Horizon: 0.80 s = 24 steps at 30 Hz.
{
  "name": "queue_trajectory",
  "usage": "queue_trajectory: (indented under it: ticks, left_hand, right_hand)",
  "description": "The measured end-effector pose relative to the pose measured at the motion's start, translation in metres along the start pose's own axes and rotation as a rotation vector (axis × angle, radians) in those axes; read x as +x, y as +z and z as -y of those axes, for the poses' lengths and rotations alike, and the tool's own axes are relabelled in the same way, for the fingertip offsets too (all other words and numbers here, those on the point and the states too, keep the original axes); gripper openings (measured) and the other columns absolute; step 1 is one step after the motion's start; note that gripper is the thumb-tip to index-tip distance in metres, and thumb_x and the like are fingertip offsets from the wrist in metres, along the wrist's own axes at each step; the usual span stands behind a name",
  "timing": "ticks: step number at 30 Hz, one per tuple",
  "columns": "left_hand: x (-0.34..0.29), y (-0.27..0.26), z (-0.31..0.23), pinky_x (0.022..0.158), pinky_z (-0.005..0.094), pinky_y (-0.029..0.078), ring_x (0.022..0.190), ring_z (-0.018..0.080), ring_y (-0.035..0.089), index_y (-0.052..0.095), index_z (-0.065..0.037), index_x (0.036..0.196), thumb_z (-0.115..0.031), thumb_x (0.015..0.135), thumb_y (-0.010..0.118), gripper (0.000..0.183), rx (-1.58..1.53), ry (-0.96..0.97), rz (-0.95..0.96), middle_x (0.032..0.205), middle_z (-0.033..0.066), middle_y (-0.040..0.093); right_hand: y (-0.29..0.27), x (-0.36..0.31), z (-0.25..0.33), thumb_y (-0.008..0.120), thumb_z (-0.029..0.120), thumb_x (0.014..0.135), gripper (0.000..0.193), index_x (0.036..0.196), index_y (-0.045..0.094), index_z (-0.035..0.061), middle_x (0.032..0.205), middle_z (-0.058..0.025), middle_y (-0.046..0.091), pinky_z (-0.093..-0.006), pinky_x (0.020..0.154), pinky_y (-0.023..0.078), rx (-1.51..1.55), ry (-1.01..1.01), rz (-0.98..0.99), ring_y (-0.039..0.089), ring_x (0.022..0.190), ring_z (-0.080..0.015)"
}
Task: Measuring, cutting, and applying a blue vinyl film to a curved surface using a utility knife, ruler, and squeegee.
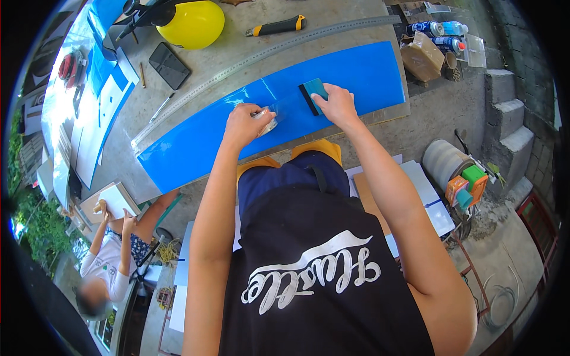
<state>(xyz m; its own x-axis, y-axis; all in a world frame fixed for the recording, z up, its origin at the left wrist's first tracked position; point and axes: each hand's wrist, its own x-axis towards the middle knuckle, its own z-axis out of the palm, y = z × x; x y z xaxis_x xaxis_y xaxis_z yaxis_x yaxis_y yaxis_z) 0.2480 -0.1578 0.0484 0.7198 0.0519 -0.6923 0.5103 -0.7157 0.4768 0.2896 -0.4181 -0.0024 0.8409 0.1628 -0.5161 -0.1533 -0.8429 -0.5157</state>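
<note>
A long strip of glossy blue film [368, 77] lies across the grey table in front of me. My right hand [339, 108] grips a teal squeegee [314, 92] by one side, its black edge facing left, over the right half of the strip. My left hand [244, 126] is closed around a small pale, partly see-through wad [270, 122] over the strip's middle; its exact kind is hard to make out. A long metal ruler [237, 72] lies along the strip's far edge.
Beyond the ruler lie a utility knife [276, 26], a yellow spray bottle [193, 25], a phone [170, 65] and a pen [161, 108]. Spray cans [424, 28] and a cardboard box [423, 56] stand at right. Another person [113, 261] sits at lower left, holding a board [116, 202].
</note>
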Motion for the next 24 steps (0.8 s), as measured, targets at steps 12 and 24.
queue_trajectory:
  ticks: [12,24]
  left_hand:
    - [0.005,0.006,0.008,0.057,0.0326,0.053,0.062,0.0199,0.068,0.075,0.004,0.094,-0.044,0.085,0.077,0.049,-0.046,0.049,-0.022,0.076,0.0138,0.067]
    - [-0.002,0.005,0.0,0.093,0.0415,0.053,0.109,0.0368,0.067,0.077,-0.001,0.106,-0.051,0.082,0.077,0.056,0.007,0.077,-0.033,0.119,0.024,0.068]
  right_hand:
    - [-0.068,0.012,-0.056,0.068,0.033,0.093,0.03,0.099,0.07,0.0031,0.087,-0.0199,0.071,-0.0455,0.075,0.053,0.078,0.084,-0.113,0.069,0.084,-0.0391]
    - [0.01,0.006,0.022,0.069,0.033,0.091,0.026,0.096,0.069,0.0071,0.088,-0.0195,0.072,-0.0498,0.081,0.052,0.097,0.049,0.032,0.068,0.089,-0.0413]
